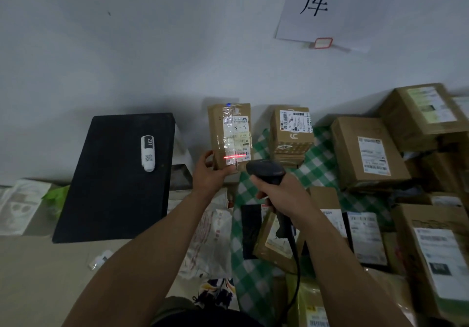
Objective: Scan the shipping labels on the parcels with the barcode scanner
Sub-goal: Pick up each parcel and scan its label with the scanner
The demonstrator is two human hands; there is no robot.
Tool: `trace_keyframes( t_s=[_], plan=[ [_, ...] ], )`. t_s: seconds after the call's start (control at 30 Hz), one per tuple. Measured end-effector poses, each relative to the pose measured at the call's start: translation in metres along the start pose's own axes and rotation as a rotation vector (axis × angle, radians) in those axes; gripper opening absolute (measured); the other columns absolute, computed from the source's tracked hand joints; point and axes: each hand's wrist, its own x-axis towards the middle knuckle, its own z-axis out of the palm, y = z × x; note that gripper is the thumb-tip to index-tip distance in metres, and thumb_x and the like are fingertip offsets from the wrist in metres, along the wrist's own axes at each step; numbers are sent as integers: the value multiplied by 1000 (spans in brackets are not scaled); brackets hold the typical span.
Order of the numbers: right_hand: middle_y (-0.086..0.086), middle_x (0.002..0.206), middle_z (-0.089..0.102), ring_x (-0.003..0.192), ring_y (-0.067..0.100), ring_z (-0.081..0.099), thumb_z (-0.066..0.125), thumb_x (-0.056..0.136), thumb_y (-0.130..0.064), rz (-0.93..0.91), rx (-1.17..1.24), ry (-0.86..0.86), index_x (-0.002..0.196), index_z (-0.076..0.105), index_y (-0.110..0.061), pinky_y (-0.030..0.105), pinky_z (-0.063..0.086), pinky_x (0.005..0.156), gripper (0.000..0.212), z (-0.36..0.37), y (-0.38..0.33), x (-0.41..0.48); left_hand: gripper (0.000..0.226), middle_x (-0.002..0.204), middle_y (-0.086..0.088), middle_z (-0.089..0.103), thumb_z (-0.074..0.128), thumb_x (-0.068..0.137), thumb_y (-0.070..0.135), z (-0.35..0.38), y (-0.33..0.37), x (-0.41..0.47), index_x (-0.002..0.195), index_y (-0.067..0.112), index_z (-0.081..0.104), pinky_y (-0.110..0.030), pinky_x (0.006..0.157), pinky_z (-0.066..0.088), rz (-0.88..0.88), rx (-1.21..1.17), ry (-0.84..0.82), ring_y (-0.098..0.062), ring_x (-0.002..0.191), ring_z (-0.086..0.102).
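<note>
Our left hand grips a taped cardboard parcel upright — our right hand curls round the barcode scanner, its red line crossing the shipping label.

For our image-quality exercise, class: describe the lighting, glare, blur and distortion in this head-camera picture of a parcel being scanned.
Head view: dim, flat light; the red line from the scanner glows on the label of the parcel in the left hand; clear tape glints; boxes at the right edge are smeared; the wall sign reads sharply.
</note>
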Motion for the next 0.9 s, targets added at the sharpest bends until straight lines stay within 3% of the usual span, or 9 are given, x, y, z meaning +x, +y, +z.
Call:
trace_keyframes(
  t_s=[0.2, 0.37, 0.53, 0.63, 0.8, 0.9],
  plan=[
    [4, 83, 74, 67, 12, 65, 72, 97, -39, 10, -10, -21, 108, 69, -26, 23, 52, 56, 18, 1, 2, -10, 88, 124, 3, 62, 96, 68, 11, -5, -3, -7, 144, 12, 50, -18, 76, 50, -3, -22, 8, -16, 107, 63],
    [3, 77, 73, 54, 6, 61, 73, 97, -38, 7, -14, -18, 106, 71, -20, 21, 50, 52, 20, -1, 7, -21, 93, 125, 5, 61, 97, 66, 14, -5, -6, -18, 146, 15, 49, -32, 90, 54, -2, -23, 1, -19, 114, 62],
    [1, 81, 77, 57, 9, 63, 74, 96, -38, -6, 26, -19, 111, 71, -27, 28, 51, 56, 18, -9, 14, -28, 92, 119, 5, 58, 96, 68, 11, -2, -5, -37, 146, 15, 48, -18, 70, 50, 21, -18, -53, -17, 107, 62],
    [-1, 90, 78, 57, 9, 63, 75, 95, -40, -29, 57, 78, 108, 70, -32, 31, 52, 60, 16, -19, 20, -34, 100, 126, 2, 61, 99, 62, 28, 6, -11, -51, 147, 20, 47, -29, 80, 58, -18, -4, -158, -15, 106, 64],
    [2, 84, 78, 54, 6, 59, 75, 95, -37, -96, 137, 271, 110, 72, -27, 29, 50, 59, 18, -38, 24, -44, 101, 128, -4, 68, 101, 55, 44, 35, -30, -79, 142, 28, 54, -39, 90, 61, -73, 181, -467, -18, 110, 69],
    [4, 87, 77, 49, -2, 58, 74, 97, -31, -101, 192, 317, 112, 70, -27, 19, 47, 49, 16, -46, 28, -50, 79, 110, 4, 74, 95, 72, 33, 48, -29, -97, 139, 27, 54, -21, 74, 60, -98, 196, -585, -6, 93, 73]
  ],
)
